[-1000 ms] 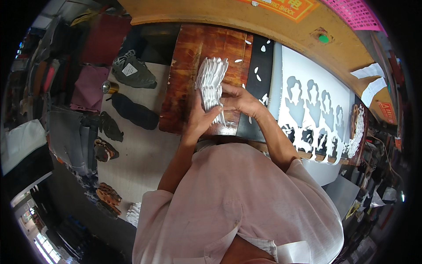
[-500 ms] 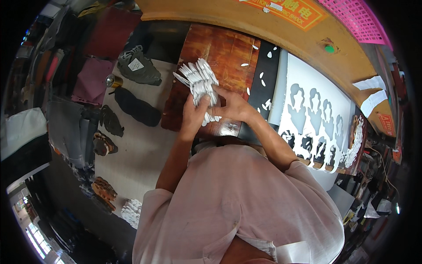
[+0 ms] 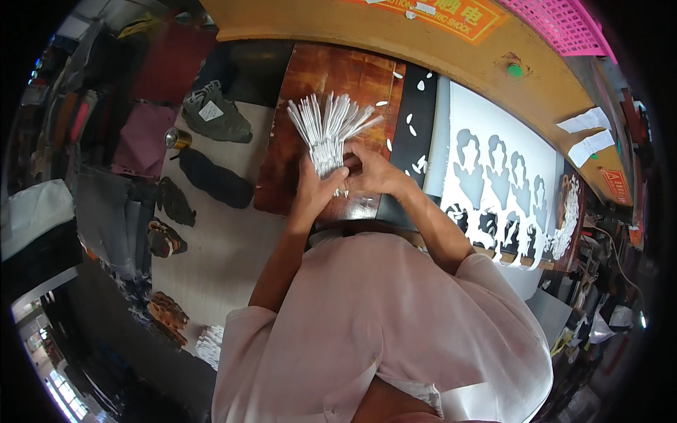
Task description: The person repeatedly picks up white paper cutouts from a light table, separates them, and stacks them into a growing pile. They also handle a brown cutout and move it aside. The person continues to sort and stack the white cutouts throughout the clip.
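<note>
A thick bundle of thin white cut pieces (image 3: 326, 137) is held above a worn reddish-brown board (image 3: 300, 84). Its far ends fan out widely, while the near part is pressed together. My left hand (image 3: 317, 180) grips the bundle's near end, the thumb lying across it. Against the bundle's right side, my right hand (image 3: 370, 170) has its fingers bent and closed in on the pieces; its fingertips are partly hidden. Small white oval scraps (image 3: 411, 130) lie on the black strip to the right of the board.
A white sheet with cut-out shapes (image 3: 486, 141) lies to the right, under a yellow machine beam (image 3: 423, 35). On the pale table (image 3: 211, 247) at left are a dark rolled cloth bundle (image 3: 215, 180), a grey-green bundle (image 3: 218, 116), a tin (image 3: 180, 137) and stacked white pieces (image 3: 210, 345).
The bundle's far ends have spread into a wider fan, and its lower end has drawn in between my hands. The whole view has shifted slightly.
</note>
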`<state>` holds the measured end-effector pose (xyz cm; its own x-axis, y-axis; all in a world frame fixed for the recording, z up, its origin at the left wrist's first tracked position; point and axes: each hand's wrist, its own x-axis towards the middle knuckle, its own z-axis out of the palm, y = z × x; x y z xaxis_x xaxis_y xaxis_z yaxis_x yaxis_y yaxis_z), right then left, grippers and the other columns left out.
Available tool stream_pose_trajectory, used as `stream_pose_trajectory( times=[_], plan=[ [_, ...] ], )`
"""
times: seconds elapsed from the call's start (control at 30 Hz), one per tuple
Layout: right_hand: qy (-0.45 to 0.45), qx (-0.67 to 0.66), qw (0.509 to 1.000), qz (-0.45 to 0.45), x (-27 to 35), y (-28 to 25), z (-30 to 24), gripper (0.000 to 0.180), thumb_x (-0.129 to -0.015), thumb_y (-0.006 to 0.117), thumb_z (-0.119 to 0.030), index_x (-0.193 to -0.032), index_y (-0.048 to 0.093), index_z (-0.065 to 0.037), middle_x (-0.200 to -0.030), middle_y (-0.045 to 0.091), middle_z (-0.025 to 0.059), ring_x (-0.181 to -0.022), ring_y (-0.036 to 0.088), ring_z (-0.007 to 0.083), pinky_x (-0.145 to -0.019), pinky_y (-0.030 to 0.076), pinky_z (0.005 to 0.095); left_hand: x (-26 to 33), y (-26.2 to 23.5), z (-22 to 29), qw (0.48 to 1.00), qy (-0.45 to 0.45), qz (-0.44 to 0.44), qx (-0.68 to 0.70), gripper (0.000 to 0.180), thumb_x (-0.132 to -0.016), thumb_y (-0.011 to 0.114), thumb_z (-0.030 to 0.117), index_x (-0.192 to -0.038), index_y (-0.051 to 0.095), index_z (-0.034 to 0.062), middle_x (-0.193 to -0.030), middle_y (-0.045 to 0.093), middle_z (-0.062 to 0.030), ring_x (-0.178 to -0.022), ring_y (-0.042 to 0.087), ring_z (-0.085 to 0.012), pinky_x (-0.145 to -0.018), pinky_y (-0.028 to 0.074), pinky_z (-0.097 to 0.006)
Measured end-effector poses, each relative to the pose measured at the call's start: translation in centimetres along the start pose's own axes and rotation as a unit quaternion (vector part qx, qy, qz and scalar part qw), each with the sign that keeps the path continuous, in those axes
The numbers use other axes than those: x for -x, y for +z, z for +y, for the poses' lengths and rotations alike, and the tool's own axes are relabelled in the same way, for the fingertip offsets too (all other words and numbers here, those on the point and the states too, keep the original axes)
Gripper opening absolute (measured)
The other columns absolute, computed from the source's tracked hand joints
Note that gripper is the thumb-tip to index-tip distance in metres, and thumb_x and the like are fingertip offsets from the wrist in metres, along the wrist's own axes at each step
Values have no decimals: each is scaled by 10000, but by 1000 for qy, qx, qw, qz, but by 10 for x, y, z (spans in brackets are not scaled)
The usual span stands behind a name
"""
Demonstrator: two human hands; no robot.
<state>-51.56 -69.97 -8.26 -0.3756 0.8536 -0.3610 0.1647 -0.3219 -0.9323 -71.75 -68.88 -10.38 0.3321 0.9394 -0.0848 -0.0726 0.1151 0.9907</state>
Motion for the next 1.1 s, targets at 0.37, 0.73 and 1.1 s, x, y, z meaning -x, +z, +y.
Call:
stream_pose_trajectory(
  times=[0.37,0.73,1.1],
  plan=[
    [-46,143,986,71,8,-17,-4,441,-943,809,-147,-1332,658,-4,-1150,755,126,-1033,695,193,-928,554,353,3,-6,11,998,-31,-20,-45,561,-920,766,49,-1433,546,-17,-1293,671,-89,-1144,646,-169,-1019,520,-354],
    [-115,156,981,35,4,-17,-3,421,-971,797,-163,-1339,682,6,-1203,746,101,-1070,698,182,-933,577,344,3,-3,22,999,0,-46,-6,574,-917,718,-15,-1463,543,-25,-1291,662,-67,-1112,629,-133,-976,532,-321],
    [-36,93,993,56,3,-11,-19,344,-949,769,-243,-1193,767,-1,-1124,745,201,-1051,720,283,-927,557,394,0,1,13,1000,16,-19,11,429,-859,759,-31,-1273,648,-28,-1109,712,-46,-958,651,-108,-847,560,-306]
  ],
)
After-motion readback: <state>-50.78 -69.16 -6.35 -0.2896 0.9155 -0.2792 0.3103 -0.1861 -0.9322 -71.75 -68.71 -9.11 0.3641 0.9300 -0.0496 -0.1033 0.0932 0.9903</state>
